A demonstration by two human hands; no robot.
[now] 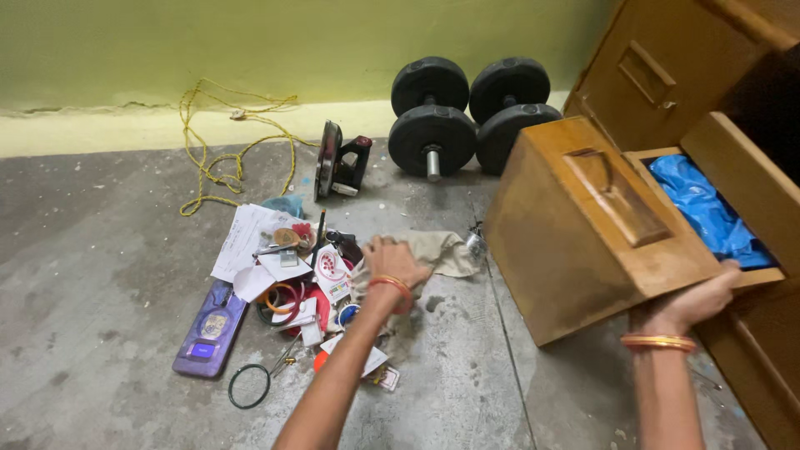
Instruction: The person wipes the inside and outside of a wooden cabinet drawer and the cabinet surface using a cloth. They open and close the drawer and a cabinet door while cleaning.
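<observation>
The beige cloth (433,250) lies crumpled on the grey concrete floor (100,275), at the right edge of a heap of small clutter (308,283) — papers, bangles, cards, a purple flat packet (210,331). Our left hand (393,261) rests on the cloth's left end, fingers spread and pressing down on the fabric; we cannot tell whether they have pinched it. The cloth trails away from that hand toward the right, so its long axis runs roughly left to right across the floor, ending near the lower left corner of the wooden drawer (575,225).

Our right hand (687,304) is clamped on that drawer's lower right edge, fingers curled under it, holding it tilted and pulled out of the wooden cabinet (750,358). A blue plastic bag (704,208) shows in the open slot behind it.

So the two hands are well apart — the left one is on the cloth, the right one is occupied. Two black dumbbells (467,112), a clothes iron (337,160) and a yellow cord (225,150) sit farther back by the wall.
</observation>
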